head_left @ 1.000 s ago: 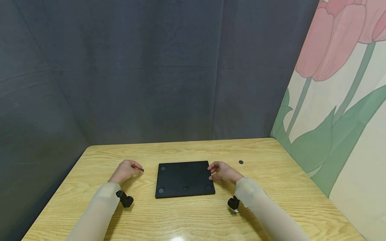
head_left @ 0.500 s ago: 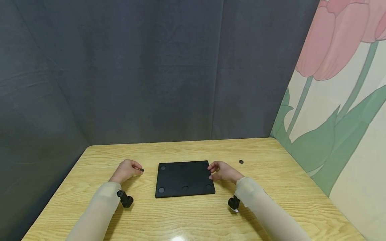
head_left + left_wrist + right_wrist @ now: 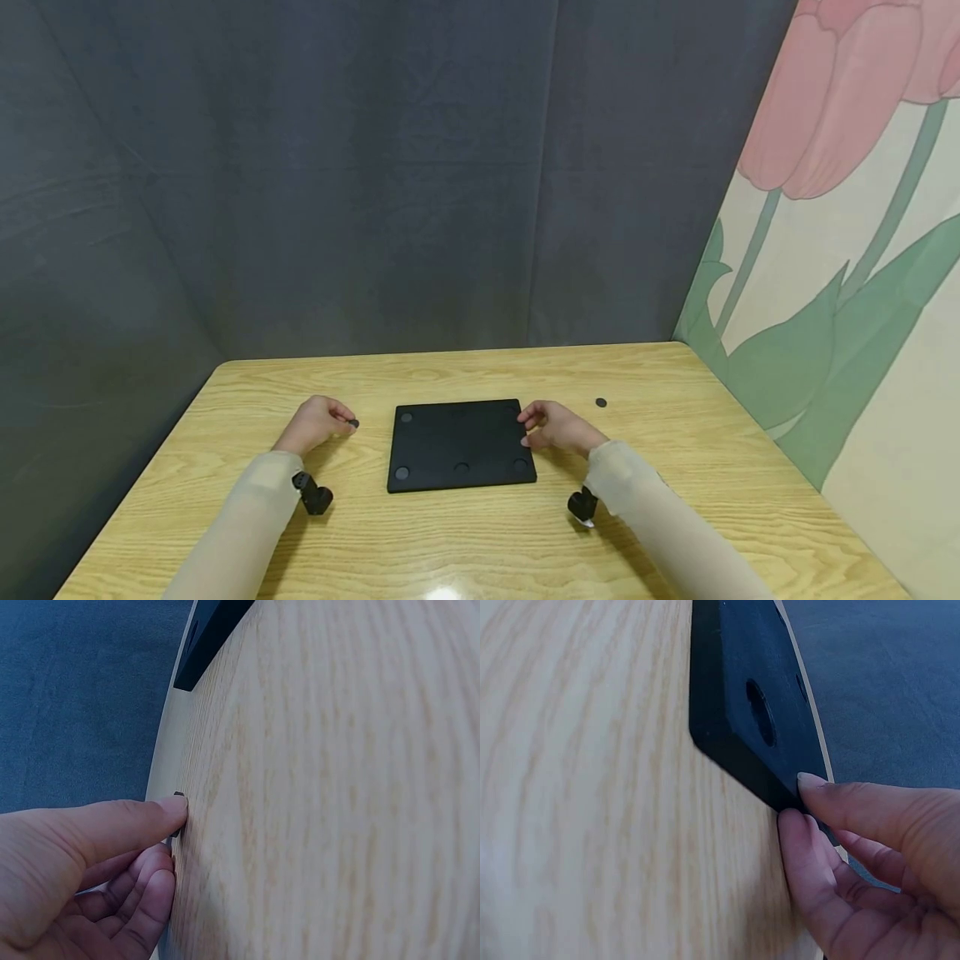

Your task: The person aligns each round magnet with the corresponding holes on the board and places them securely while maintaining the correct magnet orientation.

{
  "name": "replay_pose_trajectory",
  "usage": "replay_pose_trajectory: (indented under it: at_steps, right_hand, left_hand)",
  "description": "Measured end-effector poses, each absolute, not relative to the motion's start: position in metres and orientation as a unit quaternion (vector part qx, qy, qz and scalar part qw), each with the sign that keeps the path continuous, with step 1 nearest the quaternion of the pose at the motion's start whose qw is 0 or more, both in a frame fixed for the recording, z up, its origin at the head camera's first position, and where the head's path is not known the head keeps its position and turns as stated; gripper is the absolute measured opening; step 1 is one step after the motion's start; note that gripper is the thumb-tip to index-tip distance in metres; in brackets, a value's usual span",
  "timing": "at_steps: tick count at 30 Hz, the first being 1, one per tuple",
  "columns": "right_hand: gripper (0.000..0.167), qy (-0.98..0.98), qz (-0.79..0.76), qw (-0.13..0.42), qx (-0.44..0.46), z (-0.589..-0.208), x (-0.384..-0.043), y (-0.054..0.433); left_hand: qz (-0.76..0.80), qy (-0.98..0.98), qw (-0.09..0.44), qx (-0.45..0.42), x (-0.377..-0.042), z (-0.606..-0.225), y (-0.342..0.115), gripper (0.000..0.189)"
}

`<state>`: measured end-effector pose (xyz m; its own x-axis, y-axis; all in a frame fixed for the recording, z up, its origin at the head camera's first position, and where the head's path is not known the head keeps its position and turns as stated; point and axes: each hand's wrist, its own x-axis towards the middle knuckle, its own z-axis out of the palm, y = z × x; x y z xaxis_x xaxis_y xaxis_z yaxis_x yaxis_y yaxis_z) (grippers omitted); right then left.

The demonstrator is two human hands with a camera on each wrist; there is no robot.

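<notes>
A flat black rectangular board point(image 3: 461, 433) lies on the table, with round shallow recesses in its top; two at its left corners hold dark grey discs, such as the near one point(image 3: 402, 473). Left of the board, my left hand point(image 3: 318, 422) pinches a small dark disc point(image 3: 354, 423) at the tabletop; in the left wrist view the thumb covers most of that disc point(image 3: 178, 795). My right hand point(image 3: 558, 427) grips the board's right edge. In the right wrist view the thumb point(image 3: 832, 796) lies on its top and the fingers press its side, near an unfilled recess point(image 3: 761, 712).
Another small dark disc point(image 3: 601, 402) lies on the wooden table point(image 3: 480, 542) beyond and right of my right hand. A dark curtain point(image 3: 375, 183) hangs behind the table and along its left. On the right stands a wall with painted tulips point(image 3: 817, 275).
</notes>
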<state>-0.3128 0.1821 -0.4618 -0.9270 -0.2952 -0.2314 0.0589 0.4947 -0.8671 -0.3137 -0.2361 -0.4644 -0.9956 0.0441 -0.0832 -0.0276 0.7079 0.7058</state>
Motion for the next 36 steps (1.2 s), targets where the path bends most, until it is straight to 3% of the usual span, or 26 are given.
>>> replay_pose_trajectory:
  at_steps: [36]
  right_hand:
    - [0.037, 0.846, -0.495, 0.183, -0.071, -0.4581, -0.3113, 0.1805]
  left_hand:
    - [0.361, 0.931, 0.05, 0.019, -0.3177, -0.4557, -0.2309, 0.009]
